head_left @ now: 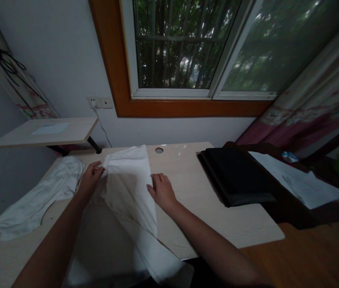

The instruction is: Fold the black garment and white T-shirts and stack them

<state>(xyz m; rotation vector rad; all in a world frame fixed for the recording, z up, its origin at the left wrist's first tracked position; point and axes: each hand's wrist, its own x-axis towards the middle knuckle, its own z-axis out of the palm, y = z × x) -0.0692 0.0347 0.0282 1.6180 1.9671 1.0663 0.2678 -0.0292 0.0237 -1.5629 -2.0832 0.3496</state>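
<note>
A long white garment (141, 172), which looks like a pair of trousers, lies on the light wooden desk. Its far end is laid flat near the back edge, while a length of it runs down over the front edge towards me. At the garment's left edge, my left hand (91, 176) pinches the cloth near the far end. Across from it, my right hand (163, 192) has curled fingers and the thumb at the right edge, gripping the cloth there. Part of the garment lies in shadow between my arms.
Another crumpled white cloth (46, 192) lies on the desk (184, 168) at left, below a small raised shelf (46, 134). Folded black cloth (235, 172) sits at right, beside papers (298, 180) on a dark surface. A wall socket (99, 103) and window (187, 48) are behind.
</note>
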